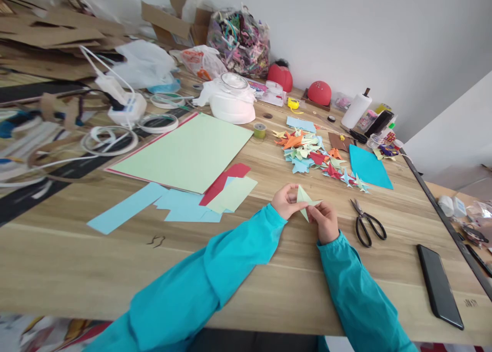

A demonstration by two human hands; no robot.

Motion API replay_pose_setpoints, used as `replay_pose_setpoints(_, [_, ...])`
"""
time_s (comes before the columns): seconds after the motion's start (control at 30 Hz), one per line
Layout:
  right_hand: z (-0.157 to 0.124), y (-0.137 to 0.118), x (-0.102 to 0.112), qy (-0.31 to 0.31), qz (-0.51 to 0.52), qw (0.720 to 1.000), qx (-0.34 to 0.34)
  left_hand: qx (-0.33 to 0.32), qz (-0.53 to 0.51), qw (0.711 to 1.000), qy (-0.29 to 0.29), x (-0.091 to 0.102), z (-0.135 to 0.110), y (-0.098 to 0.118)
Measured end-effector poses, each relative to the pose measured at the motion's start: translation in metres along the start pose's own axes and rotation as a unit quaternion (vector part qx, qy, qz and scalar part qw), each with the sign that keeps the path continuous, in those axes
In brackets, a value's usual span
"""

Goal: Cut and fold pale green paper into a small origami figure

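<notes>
Between my two hands is a pale green folded paper crane (303, 196), with pointed tips standing out above, below and to the right. My left hand (286, 201) pinches its left side, thumb across the front. The fingers of my right hand (325, 221) pinch it from the lower right. Just beyond my hands lies a heap of small folded paper figures (307, 149) in orange, green, blue and red. To the right of my right hand, black-handled scissors (367, 224) rest on the wooden table (246, 275).
Pale green sheets (188, 149) lie to the left, with blue strips (128, 207) and a red piece (225, 183) in front. A phone (439, 285) lies near the right front edge. Turquoise paper (369, 166), a thread spool (260, 131) and a power strip (128, 108) with cables sit farther back.
</notes>
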State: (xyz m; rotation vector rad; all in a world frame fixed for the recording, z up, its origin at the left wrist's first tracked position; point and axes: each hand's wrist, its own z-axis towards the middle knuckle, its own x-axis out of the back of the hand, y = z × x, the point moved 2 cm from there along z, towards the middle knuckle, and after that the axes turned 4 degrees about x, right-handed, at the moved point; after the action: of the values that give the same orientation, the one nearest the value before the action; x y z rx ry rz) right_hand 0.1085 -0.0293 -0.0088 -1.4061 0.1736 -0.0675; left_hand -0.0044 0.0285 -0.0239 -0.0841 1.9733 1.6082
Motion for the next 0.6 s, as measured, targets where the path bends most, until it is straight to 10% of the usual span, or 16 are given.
replay_pose_setpoints(0.6, [-0.0005,-0.0004,-0.0014,0.014,-0.087,0.996,-0.012,-0.024,0.062,0.998,-0.002,-0.0044,-0.0085,0.0106])
